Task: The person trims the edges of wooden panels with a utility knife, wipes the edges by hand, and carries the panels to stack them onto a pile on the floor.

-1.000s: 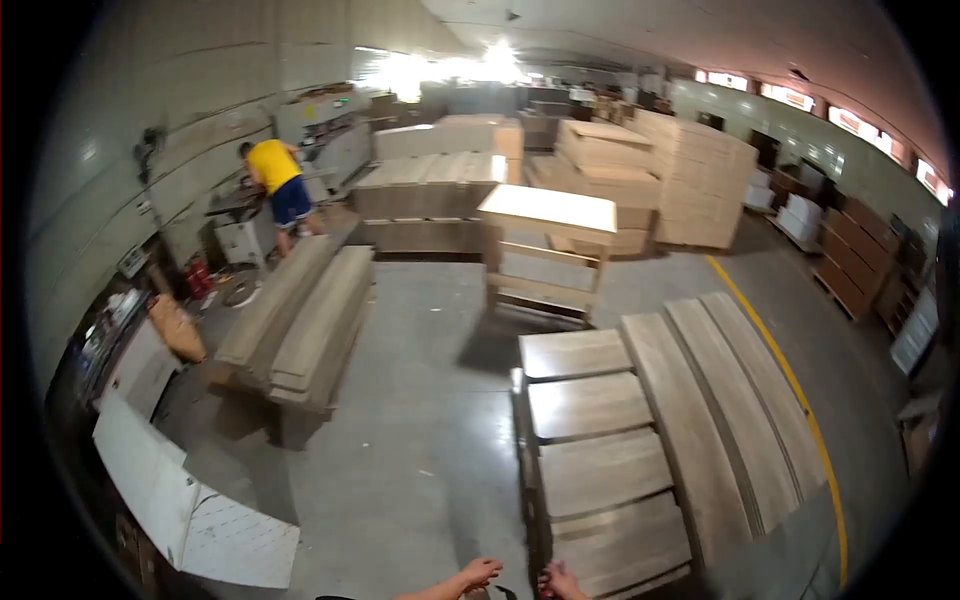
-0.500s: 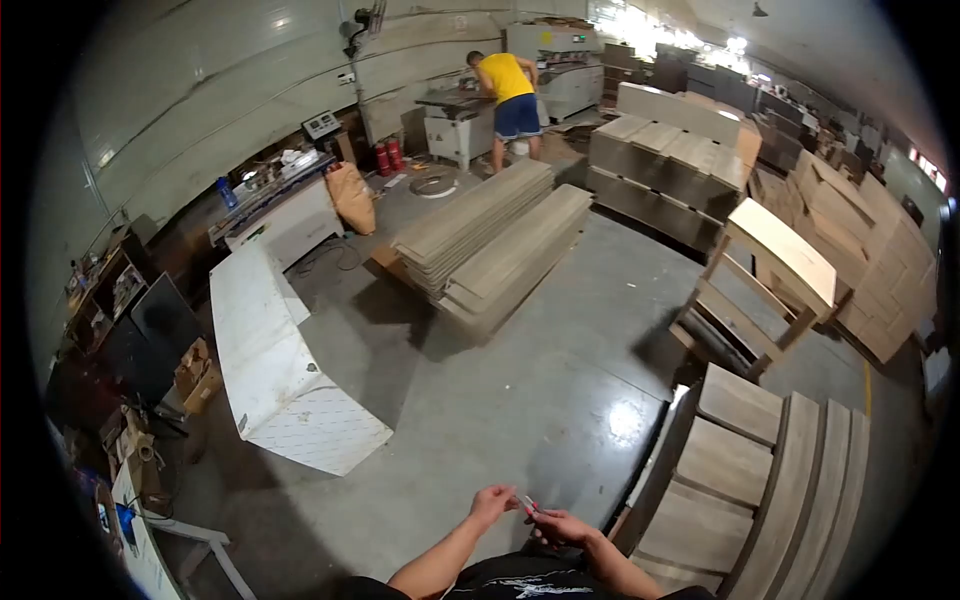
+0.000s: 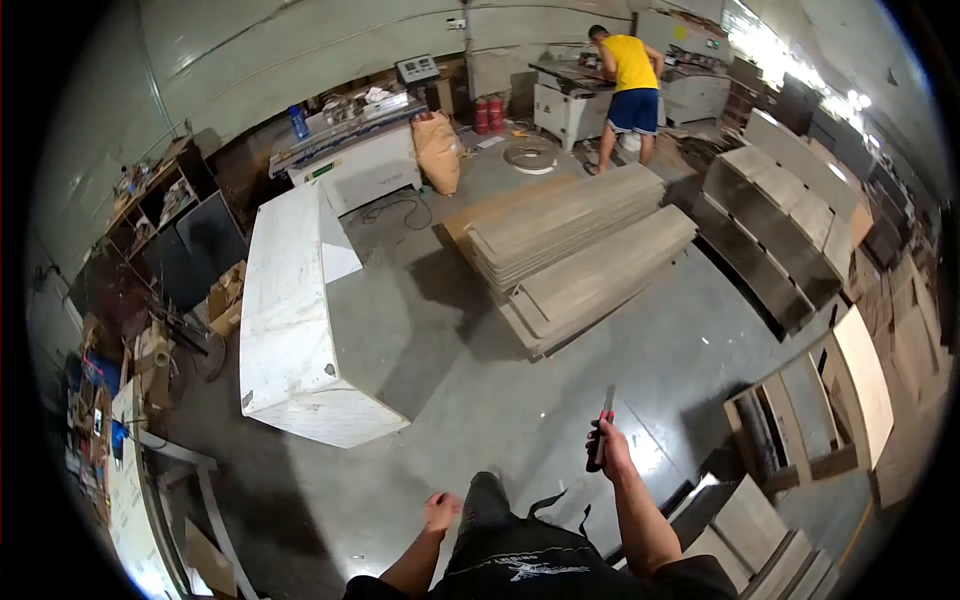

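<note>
My right hand (image 3: 614, 452) is wrapped round the red and black handle of a knife-like tool (image 3: 604, 430), its narrow blade pointing up and away from me. My left hand (image 3: 440, 512) hangs low beside my leg, apart from the tool; its fingers are too blurred to make out. A dark apron (image 3: 530, 565) with a white print covers my front. Beyond the tool, two stacks of grey-brown boards (image 3: 590, 275) rest low above the floor.
A white box-like panel (image 3: 290, 320) stands at left. A wooden frame (image 3: 800, 410) and more boards (image 3: 740, 530) are at right. A person in a yellow top (image 3: 632, 65) bends over a machine (image 3: 570, 105). Fire extinguishers (image 3: 489, 115) stand by the wall.
The view has swung left and down. My hands, close together at the tool half a second ago, are now apart; the tool is raised in my right hand, and my left has dropped away.
</note>
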`<action>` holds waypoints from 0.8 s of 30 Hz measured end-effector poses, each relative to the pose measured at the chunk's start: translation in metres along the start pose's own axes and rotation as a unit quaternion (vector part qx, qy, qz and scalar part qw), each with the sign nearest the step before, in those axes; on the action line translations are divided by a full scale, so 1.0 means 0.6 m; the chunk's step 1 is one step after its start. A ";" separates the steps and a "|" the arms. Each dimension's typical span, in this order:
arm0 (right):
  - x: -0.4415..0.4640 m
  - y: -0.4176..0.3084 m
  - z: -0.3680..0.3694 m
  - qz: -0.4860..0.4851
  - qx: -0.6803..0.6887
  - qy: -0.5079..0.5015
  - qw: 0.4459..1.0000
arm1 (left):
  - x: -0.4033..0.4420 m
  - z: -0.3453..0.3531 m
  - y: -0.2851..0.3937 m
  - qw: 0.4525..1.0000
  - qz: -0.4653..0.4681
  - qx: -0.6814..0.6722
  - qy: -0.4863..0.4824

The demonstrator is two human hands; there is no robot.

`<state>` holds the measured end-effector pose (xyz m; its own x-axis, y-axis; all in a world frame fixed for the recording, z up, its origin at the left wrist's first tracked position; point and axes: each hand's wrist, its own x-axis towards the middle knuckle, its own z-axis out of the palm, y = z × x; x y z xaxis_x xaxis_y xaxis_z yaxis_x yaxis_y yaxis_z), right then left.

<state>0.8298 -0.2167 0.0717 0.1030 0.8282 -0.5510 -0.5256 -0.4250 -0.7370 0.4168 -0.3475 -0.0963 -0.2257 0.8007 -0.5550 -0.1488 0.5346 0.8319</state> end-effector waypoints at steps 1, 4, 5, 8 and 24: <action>0.045 -0.014 0.016 -0.003 0.009 0.014 1.000 | 0.017 0.011 0.018 0.998 -0.054 -0.011 0.036; 0.212 0.028 -0.009 -0.021 -0.107 0.085 0.990 | 0.093 0.042 0.079 0.983 -0.155 -0.024 0.099; 0.253 0.059 -0.032 -0.015 -0.095 0.098 0.990 | 0.123 0.056 0.099 0.983 -0.152 -0.017 0.097; 0.353 0.206 -0.177 0.040 -0.094 0.144 0.984 | 0.253 0.089 0.184 0.990 -0.119 -0.024 0.078; 0.777 0.065 0.150 0.113 -0.083 0.267 0.954 | 0.877 0.282 0.684 0.993 -0.095 0.031 -0.062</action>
<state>0.7812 0.1857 -0.1789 0.4407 0.4235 -0.7915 -0.4491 -0.6594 -0.6029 0.3997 0.3386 -0.0472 -0.0792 0.7085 -0.7012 -0.1164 0.6920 0.7124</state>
